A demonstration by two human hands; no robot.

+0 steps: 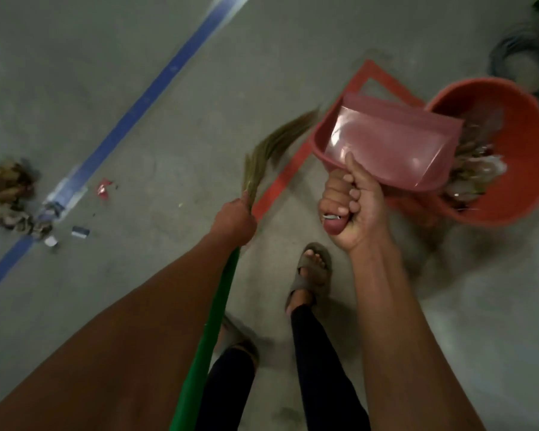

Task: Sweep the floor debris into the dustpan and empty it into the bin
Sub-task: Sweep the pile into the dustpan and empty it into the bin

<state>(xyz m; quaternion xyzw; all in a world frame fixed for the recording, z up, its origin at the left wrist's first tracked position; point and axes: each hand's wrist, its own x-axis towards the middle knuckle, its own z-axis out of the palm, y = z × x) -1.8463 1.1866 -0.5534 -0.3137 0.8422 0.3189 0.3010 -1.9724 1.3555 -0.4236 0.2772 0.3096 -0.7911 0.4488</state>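
Grey concrete floor [137, 73] crossed by a blue tape line [143, 98]. An orange bin [523, 150] stands at right, holding what looks like leaves and scraps, though blur hides detail. The pink dustpan [395, 144] tilts over its rim, its handle clenched in the right hand [352, 206]. The left hand [234, 222] grasps the green-handled broom [218, 321]. Debris [10, 197] lies well apart at left.

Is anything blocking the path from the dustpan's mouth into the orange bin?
Nothing visible does. The right hand holds the dustpan tipped with its front edge over the bin rim, directly above the rubbish inside.
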